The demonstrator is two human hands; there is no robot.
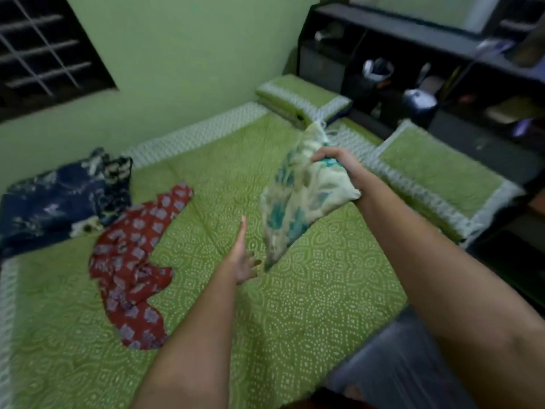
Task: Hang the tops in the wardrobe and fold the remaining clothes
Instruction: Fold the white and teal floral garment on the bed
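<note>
The bed [295, 305], covered in a green dotted-print spread with a pale patterned border, is serving as the landmark. Bare spread is lying open across the bed's middle and near edge, giving both arms room. The right hand [339, 163] is gripping a bunched cream-and-teal garment [295, 199], fingers closed round its upper end; the cloth is hanging above the bed's middle, its lower tip dangling clear of the spread. The left hand [240, 261] is reaching out flat and open beneath that tip, holding nothing. A red printed garment [132, 270] is lying crumpled on the bed's left half, and a navy floral garment [56, 202] is heaped at the far left corner, touching it. Two green pillows [436, 172] are resting along the head end. Dark shelving [413, 69] behind is blurred; its contents are hard to make out. The frame is cutting off both arms at the near edge.
</note>
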